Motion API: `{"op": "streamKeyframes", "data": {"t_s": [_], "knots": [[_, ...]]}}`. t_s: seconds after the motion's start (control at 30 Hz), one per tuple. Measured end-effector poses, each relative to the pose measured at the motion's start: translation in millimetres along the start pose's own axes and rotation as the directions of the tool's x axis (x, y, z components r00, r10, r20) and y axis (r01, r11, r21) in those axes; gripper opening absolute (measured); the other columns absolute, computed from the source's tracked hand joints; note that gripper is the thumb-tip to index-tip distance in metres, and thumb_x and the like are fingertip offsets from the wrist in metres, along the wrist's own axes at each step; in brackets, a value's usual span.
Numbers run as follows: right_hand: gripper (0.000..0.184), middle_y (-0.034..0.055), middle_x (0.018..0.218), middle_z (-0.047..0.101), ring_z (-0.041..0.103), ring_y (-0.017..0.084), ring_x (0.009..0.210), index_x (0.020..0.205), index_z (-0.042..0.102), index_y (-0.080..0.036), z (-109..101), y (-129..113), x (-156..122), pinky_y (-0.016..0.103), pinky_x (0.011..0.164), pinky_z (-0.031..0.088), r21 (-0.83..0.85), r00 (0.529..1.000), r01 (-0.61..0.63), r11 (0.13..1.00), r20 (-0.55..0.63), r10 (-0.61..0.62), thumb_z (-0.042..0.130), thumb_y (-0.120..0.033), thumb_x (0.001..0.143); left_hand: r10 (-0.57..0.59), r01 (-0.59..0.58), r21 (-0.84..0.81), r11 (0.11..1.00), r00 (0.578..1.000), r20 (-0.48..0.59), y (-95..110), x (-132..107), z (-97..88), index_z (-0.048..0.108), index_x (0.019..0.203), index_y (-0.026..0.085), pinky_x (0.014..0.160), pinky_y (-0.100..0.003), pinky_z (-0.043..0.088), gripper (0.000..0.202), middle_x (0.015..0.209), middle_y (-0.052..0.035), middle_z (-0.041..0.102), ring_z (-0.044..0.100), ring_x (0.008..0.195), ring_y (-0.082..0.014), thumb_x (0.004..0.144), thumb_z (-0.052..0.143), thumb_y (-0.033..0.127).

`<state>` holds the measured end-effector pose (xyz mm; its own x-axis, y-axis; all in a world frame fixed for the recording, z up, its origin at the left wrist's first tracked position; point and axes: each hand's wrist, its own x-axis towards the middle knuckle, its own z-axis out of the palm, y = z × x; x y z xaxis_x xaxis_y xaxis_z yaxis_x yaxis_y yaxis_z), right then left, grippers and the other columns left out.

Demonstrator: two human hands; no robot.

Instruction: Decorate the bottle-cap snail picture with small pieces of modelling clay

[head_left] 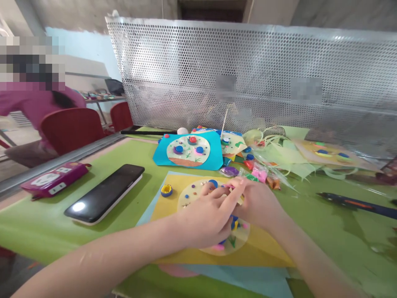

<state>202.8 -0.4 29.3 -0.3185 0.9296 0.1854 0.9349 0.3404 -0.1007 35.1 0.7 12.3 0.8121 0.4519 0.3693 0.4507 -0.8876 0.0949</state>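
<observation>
My left hand and my right hand meet over a pale paper circle that lies on a yellow sheet. The circle carries small coloured clay pieces. The fingers of both hands are pinched together at the same spot, on a small pink and yellow bit that I cannot name. A yellow and blue clay piece sits on the sheet just left of the circle.
A black phone and a magenta pouch lie at the left. Behind are a blue card with a decorated circle, clay packets, green paper strips. A glue gun lies right. A perforated metal screen backs the table. A person in pink sits far left.
</observation>
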Motion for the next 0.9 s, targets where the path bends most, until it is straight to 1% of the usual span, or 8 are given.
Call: {"op": "streamKeyframes", "data": {"t_s": [0.1,0.27,0.33,0.4,0.57,0.7,0.77,0.9], "knots": [[0.025,0.0011,0.083,0.061,0.058,0.014,0.068,0.091,0.059,-0.015,-1.2,-0.5,-1.1,0.031,0.062,0.049,-0.001,1.000,-0.017,1.000,-0.018,0.017,0.057,-0.039,0.085,-0.002,0.003,0.028,1.000,1.000,-0.024,0.5,-1.3,-1.2,-0.002,0.137,0.005,0.081,-0.047,0.039,0.065,0.108,-0.0175,0.059,0.051,0.102,-0.0301,0.083,0.034,0.014],[0.021,0.0027,0.089,0.062,0.059,0.017,0.078,0.093,0.059,-0.016,-1.4,-0.5,-2.5,0.033,0.066,0.049,0.025,0.998,0.036,0.999,-0.054,-0.034,0.058,-0.034,0.084,0.045,-0.043,0.074,0.996,0.999,-0.030,2.0,-2.4,-0.3,0.004,0.137,0.005,0.084,-0.050,0.037,0.066,0.108,-0.0191,0.060,0.052,0.102,-0.0315,0.081,0.037,0.014],[0.023,0.0019,0.085,0.062,0.059,0.016,0.073,0.091,0.059,-0.016,-1.4,-0.2,-3.1,0.032,0.064,0.048,0.032,0.997,0.032,0.999,-0.075,-0.029,0.059,-0.037,0.082,0.033,-0.030,0.069,0.997,0.999,-0.044,2.3,-1.7,-0.2,0.003,0.137,0.004,0.084,-0.050,0.037,0.065,0.108,-0.0180,0.060,0.051,0.103,-0.0311,0.082,0.037,0.013],[0.025,0.0012,0.081,0.062,0.058,0.015,0.068,0.090,0.059,-0.016,-1.4,0.1,-3.2,0.031,0.061,0.047,0.038,0.995,0.025,0.999,-0.096,-0.022,0.060,-0.039,0.079,0.020,-0.017,0.056,0.998,0.998,-0.053,2.4,-0.7,-0.6,0.004,0.136,0.004,0.082,-0.048,0.038,0.064,0.106,-0.0169,0.060,0.051,0.103,-0.0302,0.083,0.037,0.014],[0.015,0.0011,0.076,0.063,0.059,0.017,0.066,0.077,0.060,-0.019,-0.9,1.8,-3.0,0.027,0.054,0.039,0.023,0.987,0.079,0.997,-0.139,-0.075,0.059,-0.033,0.072,0.020,-0.020,0.010,1.000,0.999,-0.037,2.3,-1.1,-4.6,0.000,0.138,0.008,0.084,-0.051,0.036,0.067,0.110,-0.0164,0.061,0.050,0.106,-0.0312,0.082,0.036,0.011],[0.027,0.0033,0.071,0.063,0.058,0.019,0.061,0.076,0.061,-0.018,-1.2,6.0,-4.4,0.028,0.051,0.035,-0.005,0.981,0.055,0.998,-0.184,-0.055,0.051,-0.043,0.077,-0.065,0.062,-0.070,0.996,0.997,-0.046,1.5,-3.3,-12.0,-0.011,0.138,0.016,0.087,-0.048,0.035,0.074,0.113,-0.0087,0.062,0.051,0.107,-0.0257,0.082,0.037,0.009],[0.028,0.0041,0.072,0.063,0.059,0.020,0.061,0.078,0.062,-0.018,-1.2,5.3,-3.4,0.028,0.051,0.034,-0.018,0.980,0.065,0.998,-0.187,-0.067,0.051,-0.044,0.077,-0.085,0.082,-0.096,0.992,0.996,-0.029,2.1,-2.8,-12.8,-0.011,0.138,0.017,0.088,-0.048,0.035,0.074,0.114,-0.0090,0.062,0.052,0.106,-0.0247,0.082,0.037,0.009],[0.016,0.0035,0.073,0.064,0.058,0.018,0.059,0.074,0.061,-0.019,-0.4,-0.4,0.1,0.027,0.051,0.032,-0.036,0.979,0.132,0.991,-0.155,-0.136,0.055,-0.034,0.073,-0.058,0.062,-0.117,0.991,0.998,0.034,4.9,-1.3,-9.5,-0.008,0.139,0.015,0.091,-0.052,0.034,0.074,0.107,-0.0118,0.063,0.054,0.104,-0.0260,0.081,0.037,0.009]]}}
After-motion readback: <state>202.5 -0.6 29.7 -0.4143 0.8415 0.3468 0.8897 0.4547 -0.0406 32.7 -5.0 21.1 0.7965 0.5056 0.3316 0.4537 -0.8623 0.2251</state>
